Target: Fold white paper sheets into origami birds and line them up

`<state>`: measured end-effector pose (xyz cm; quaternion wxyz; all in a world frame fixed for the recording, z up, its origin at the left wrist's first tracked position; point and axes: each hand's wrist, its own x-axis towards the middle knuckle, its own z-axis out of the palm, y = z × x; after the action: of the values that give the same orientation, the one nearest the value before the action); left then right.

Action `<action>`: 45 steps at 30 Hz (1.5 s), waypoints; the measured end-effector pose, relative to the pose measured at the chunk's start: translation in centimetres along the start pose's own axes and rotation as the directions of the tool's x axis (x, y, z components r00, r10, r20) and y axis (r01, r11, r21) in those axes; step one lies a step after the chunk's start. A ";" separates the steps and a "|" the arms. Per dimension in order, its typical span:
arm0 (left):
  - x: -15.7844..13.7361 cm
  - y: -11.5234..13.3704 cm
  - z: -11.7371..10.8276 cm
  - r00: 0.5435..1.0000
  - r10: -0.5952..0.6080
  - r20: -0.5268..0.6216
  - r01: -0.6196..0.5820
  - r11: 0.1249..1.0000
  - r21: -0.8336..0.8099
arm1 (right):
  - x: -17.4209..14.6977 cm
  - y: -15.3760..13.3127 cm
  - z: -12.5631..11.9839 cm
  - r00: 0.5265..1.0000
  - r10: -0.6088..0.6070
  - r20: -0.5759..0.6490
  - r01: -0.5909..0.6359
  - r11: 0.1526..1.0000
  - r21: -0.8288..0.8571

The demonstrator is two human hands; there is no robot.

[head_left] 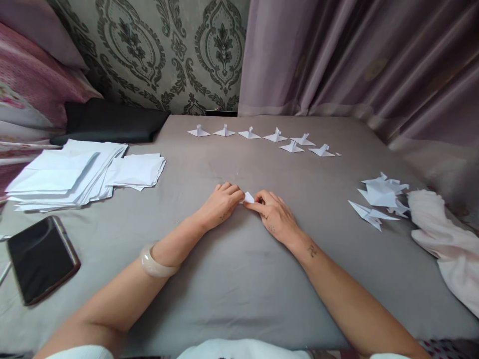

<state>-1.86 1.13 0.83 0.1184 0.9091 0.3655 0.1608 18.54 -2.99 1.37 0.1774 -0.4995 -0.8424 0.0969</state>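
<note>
A small piece of folded white paper (249,198) lies between my two hands near the middle of the grey cloth surface (232,269). My left hand (223,203) pinches its left side, fingers curled and pressed together. On the other side my right hand (275,214) grips the paper's right edge with thumb and forefinger. Most of the paper is hidden by my fingers, so its full shape does not show. Beyond my hands, several folded white paper figures (276,135) stand in a row toward the far edge.
Stacked white paper sheets (86,172) and smaller cut sheets (136,171) lie at left. A phone (41,259) rests nearer me. At right are more folded paper figures (383,192) beside a pale cloth (441,234). A black folded item (112,119) lies at the back left.
</note>
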 end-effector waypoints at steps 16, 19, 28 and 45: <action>-2.0 1.7 -0.7 0.981 -0.181 -0.075 0.176 0.982 -0.071 | -0.1 1.2 -0.5 0.994 0.092 -0.052 -0.085 0.988 0.130; -1.0 2.0 -0.6 0.952 -0.280 -0.123 0.268 0.958 -0.105 | 0.4 2.1 0.2 0.970 0.204 -0.129 -0.143 0.917 0.372; -0.4 1.5 0.6 0.938 -0.277 -0.209 0.194 0.918 -0.345 | 0.9 2.3 0.5 0.906 0.367 -0.210 -0.171 0.773 0.611; -1.4 3.4 -1.0 0.861 -0.506 -0.053 0.041 0.172 -0.984 | 0.5 -2.1 -0.7 0.938 0.331 -0.102 -0.076 0.483 0.872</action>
<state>-1.04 -2.17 2.56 0.6090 0.5038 0.3620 0.4943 16.90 -3.54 2.87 0.4949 -0.4510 -0.5868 0.4554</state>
